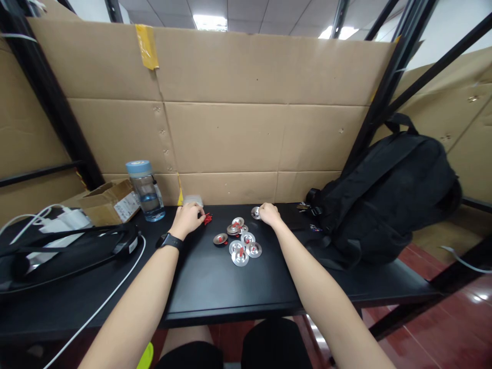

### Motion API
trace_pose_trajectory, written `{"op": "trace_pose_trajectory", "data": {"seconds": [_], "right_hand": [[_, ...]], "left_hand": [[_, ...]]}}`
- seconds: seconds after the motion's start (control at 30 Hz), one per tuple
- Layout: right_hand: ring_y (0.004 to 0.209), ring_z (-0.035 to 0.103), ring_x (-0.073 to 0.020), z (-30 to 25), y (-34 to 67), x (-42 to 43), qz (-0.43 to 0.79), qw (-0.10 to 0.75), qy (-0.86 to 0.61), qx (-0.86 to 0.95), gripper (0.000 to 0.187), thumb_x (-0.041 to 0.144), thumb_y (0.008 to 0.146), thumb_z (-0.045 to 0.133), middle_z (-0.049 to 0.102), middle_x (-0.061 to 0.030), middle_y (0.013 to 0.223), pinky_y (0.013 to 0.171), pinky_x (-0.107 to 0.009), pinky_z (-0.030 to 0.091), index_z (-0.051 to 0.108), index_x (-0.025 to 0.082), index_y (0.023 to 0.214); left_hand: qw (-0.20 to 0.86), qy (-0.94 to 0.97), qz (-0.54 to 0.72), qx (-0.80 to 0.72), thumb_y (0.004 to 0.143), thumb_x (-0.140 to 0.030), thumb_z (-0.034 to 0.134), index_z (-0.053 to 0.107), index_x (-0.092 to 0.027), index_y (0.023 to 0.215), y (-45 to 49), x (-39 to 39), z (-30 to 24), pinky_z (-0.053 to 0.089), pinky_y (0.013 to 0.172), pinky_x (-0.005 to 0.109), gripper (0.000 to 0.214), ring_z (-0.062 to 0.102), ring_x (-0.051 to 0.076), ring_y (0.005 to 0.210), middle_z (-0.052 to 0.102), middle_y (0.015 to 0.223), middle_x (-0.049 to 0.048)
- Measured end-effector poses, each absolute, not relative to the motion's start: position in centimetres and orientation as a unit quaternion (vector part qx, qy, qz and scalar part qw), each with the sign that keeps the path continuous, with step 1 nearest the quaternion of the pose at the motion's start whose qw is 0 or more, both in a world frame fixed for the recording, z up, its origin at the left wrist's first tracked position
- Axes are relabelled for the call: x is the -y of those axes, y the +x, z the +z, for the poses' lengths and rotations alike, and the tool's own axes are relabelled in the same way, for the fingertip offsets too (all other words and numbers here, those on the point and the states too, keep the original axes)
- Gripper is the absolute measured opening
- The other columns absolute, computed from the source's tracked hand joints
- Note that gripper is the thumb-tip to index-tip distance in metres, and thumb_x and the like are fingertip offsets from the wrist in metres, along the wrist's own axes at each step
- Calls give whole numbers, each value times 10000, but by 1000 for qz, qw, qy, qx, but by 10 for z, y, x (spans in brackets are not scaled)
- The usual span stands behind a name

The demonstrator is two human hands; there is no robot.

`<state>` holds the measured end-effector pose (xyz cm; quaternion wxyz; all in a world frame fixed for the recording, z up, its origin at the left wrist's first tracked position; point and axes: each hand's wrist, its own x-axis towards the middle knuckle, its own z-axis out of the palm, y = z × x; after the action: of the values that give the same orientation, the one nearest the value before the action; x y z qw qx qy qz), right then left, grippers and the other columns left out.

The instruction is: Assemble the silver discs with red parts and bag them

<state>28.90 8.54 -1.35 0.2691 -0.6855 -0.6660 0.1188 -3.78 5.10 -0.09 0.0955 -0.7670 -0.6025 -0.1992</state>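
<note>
My left hand rests far out on the black table, fingers curled over a small bunch of red pieces. My right hand is closed in a pinch on a silver metal disc. Between the two hands lies a cluster of several shiny silver discs, some with red pieces at their centres. A black watch is on my left wrist.
A blue-lidded water bottle and an open cardboard box stand at the back left. White cables and a black bag lie at the left. A black backpack fills the right. A cardboard wall backs the table.
</note>
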Motion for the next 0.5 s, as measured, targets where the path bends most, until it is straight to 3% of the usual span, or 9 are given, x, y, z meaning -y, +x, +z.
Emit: {"op": "trace_pose_trajectory", "data": {"seconds": [0.17,0.5], "right_hand": [[1115,617,-332,-19,294,-87,112,247,-716,643,277,314,846,550,704,-149,1171,856,-397,480,791,202,924],[1227,514,-395,-27,297,-86,77,228,-746,621,333,237,929,487,592,-257,1294,979,-545,391,682,119,1172]], "left_hand": [[95,-768,-186,606,846,-316,616,743,-252,829,-38,-50,0,431,884,407,143,593,313,1085,704,1062,86],[77,-771,-190,603,852,-297,585,740,-257,799,-35,-50,-2,435,869,424,169,605,322,1058,709,1043,82]]}}
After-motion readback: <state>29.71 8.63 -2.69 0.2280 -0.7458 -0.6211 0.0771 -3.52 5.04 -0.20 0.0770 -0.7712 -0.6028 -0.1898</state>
